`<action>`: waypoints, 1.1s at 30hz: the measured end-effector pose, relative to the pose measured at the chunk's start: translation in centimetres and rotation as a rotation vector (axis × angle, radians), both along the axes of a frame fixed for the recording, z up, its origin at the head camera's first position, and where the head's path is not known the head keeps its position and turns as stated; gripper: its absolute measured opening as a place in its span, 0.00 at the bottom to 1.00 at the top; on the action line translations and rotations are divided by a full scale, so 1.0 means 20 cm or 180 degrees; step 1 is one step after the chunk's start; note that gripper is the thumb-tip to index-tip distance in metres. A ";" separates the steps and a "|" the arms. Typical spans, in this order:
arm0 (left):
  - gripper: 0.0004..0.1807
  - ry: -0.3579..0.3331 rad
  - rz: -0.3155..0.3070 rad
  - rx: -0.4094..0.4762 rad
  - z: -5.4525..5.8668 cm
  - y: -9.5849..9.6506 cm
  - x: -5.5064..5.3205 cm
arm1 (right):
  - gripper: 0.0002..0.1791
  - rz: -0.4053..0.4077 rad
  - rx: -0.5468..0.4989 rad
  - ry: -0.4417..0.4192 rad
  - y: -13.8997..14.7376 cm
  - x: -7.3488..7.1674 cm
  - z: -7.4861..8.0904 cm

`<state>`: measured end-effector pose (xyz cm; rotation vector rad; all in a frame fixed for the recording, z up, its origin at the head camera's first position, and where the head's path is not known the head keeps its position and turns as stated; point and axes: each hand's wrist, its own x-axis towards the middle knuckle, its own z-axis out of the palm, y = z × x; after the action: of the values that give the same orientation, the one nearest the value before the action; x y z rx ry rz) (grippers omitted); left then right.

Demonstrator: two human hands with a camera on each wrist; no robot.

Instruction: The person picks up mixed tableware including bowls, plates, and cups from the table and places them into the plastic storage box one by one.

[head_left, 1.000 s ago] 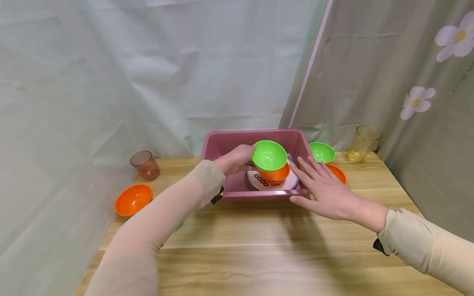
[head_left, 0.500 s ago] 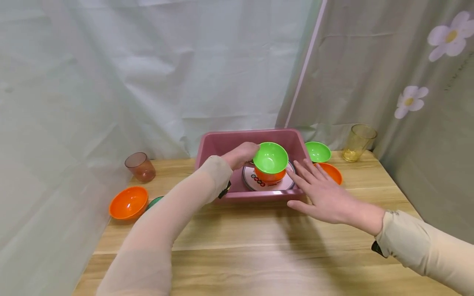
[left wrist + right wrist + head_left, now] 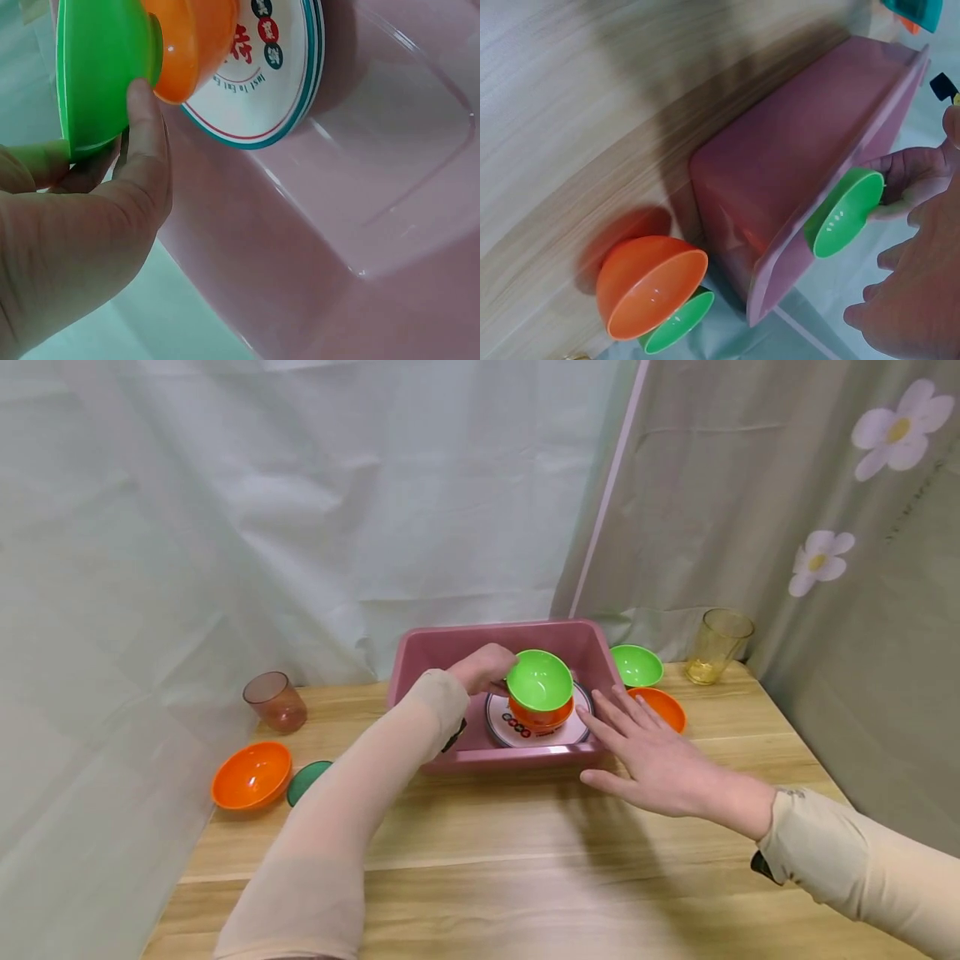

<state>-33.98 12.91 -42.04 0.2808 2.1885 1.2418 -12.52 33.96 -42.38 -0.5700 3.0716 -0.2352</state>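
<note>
My left hand [image 3: 483, 668] pinches the rim of a light green bowl [image 3: 540, 680] between thumb and fingers. The bowl is over an orange bowl [image 3: 542, 718] that sits on white plates [image 3: 498, 724] inside a pink plastic basin [image 3: 427, 647]. In the left wrist view the green bowl's [image 3: 101, 67] foot overlaps the orange bowl [image 3: 191, 45], and the thumb lies along its underside. My right hand [image 3: 652, 760], fingers straight and spread, hovers at the basin's front right corner, holding nothing.
Right of the basin are another green bowl [image 3: 637, 666], an orange bowl [image 3: 662, 708] and a yellow tumbler [image 3: 718, 646]. On the left stand a reddish tumbler [image 3: 276, 702], an orange bowl [image 3: 252, 775] and a dark green bowl [image 3: 306, 779] partly behind the sleeve. Curtains [image 3: 337, 527] hang close behind.
The left hand has lowered the green bowl closer onto the orange bowl. The right hand has barely moved. The view has shifted slightly right, uncovering the dark green bowl.
</note>
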 end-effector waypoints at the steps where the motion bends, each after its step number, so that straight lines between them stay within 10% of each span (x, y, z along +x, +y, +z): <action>1: 0.14 0.0009 0.0012 -0.0033 0.00 0.00 0.00 | 0.50 -0.0004 0.0002 -0.0003 0.00 0.00 0.00; 20: 0.21 0.0138 0.0098 -0.0301 -0.08 0.04 -0.04 | 0.49 -0.0031 -0.0026 -0.0028 -0.01 0.02 -0.06; 33: 0.07 0.0062 -0.0135 -0.0691 -0.10 0.08 -0.06 | 0.48 -0.0028 -0.0071 0.0046 0.00 0.02 -0.09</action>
<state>-35.23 14.54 -44.11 0.2496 2.2984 0.9721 -12.20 33.96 -44.22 -0.5619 3.0899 -0.2670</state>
